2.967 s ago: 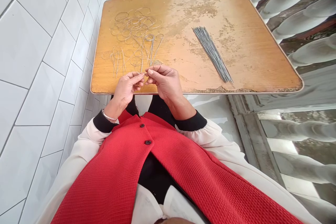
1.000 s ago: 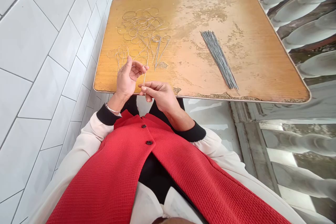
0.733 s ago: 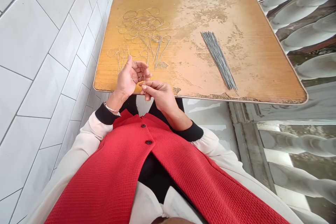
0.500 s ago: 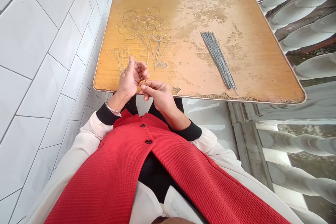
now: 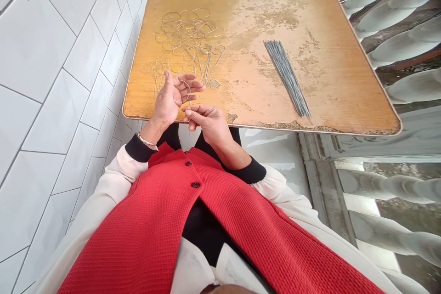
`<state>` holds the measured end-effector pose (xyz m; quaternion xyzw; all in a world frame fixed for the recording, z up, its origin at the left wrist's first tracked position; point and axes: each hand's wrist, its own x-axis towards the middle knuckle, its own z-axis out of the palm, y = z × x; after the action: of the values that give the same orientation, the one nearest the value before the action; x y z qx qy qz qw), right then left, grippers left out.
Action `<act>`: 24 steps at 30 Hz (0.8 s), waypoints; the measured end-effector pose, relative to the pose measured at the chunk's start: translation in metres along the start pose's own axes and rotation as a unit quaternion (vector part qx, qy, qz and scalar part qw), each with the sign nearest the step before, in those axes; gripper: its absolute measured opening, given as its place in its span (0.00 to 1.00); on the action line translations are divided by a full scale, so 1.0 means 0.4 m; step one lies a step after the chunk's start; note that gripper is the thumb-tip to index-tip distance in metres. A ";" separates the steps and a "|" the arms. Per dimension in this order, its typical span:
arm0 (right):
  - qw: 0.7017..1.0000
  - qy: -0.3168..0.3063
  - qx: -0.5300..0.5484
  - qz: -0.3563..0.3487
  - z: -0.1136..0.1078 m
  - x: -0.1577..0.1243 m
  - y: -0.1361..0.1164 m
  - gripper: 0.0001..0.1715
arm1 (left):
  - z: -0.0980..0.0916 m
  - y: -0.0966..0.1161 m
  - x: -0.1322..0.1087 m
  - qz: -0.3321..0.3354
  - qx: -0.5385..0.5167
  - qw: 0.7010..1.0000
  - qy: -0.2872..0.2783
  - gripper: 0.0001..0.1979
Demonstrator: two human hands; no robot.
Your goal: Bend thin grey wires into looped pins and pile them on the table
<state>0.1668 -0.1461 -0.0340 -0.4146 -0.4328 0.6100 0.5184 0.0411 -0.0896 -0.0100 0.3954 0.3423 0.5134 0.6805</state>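
Note:
Over the near left edge of the worn wooden table, my left hand is open, palm up, fingers spread. A thin wire loop lies across its palm and fingers. My right hand pinches the lower end of that wire between thumb and fingertips. Just beyond my hands, bent wires with looped tops lie on the table, and several smaller ones are to their left. Behind them spreads a tangle of curled wire. A bundle of straight grey wires lies further right.
A white tiled wall runs along the left. White balusters stand beyond the table's right edge. The table's near edge is chipped, and my red vest is close below it.
The fingers of my left hand have uncurled and spread, and the wire's round loop now shows over the palm. My right hand stays nearly in place, still pinching the wire.

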 end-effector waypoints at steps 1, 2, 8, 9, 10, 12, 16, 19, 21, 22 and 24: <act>1.000 0.003 -0.001 0.000 -0.001 0.000 -0.001 0.16 | -0.003 0.005 0.001 -0.001 0.010 1.000 -0.008 0.40; 1.000 0.008 -0.001 -0.001 -0.001 0.001 -0.002 0.16 | -0.006 0.011 0.001 0.000 0.017 1.000 -0.012 0.41; 1.000 0.021 0.001 -0.007 -0.003 0.001 -0.015 0.18 | -0.034 0.032 -0.013 0.023 0.062 0.998 -0.021 0.35; 1.000 0.021 0.003 -0.006 -0.004 0.001 -0.018 0.18 | -0.041 0.032 -0.017 0.027 0.080 0.996 -0.023 0.32; 1.000 0.022 0.006 -0.004 -0.006 0.002 -0.020 0.18 | -0.049 0.030 -0.019 0.032 0.100 0.994 -0.024 0.29; 1.000 0.024 0.010 0.005 -0.012 0.005 -0.024 0.19 | -0.063 0.026 -0.022 0.047 0.143 0.988 -0.021 0.21; 0.999 0.033 0.008 0.024 -0.022 0.013 -0.021 0.20 | -0.079 0.016 -0.017 0.081 0.230 0.970 0.010 0.13; 0.999 0.031 0.004 0.031 -0.025 0.016 -0.017 0.20 | -0.077 0.015 -0.008 0.086 0.287 0.953 0.045 0.11; 0.999 0.029 -0.005 0.039 -0.027 0.018 -0.015 0.20 | -0.071 0.020 0.000 0.079 0.312 0.945 0.058 0.09; 0.998 0.029 -0.011 0.046 -0.028 0.021 -0.014 0.19 | -0.067 0.024 0.005 0.076 0.319 0.943 0.062 0.08; 0.997 0.035 -0.024 0.060 -0.034 0.031 -0.014 0.20 | -0.060 0.034 0.023 0.068 0.329 0.939 0.072 0.06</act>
<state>0.1796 -0.1319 -0.0333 -0.4730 -0.4031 0.6144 0.4861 0.0164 -0.0741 -0.0095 0.5812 0.5123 0.4447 0.4495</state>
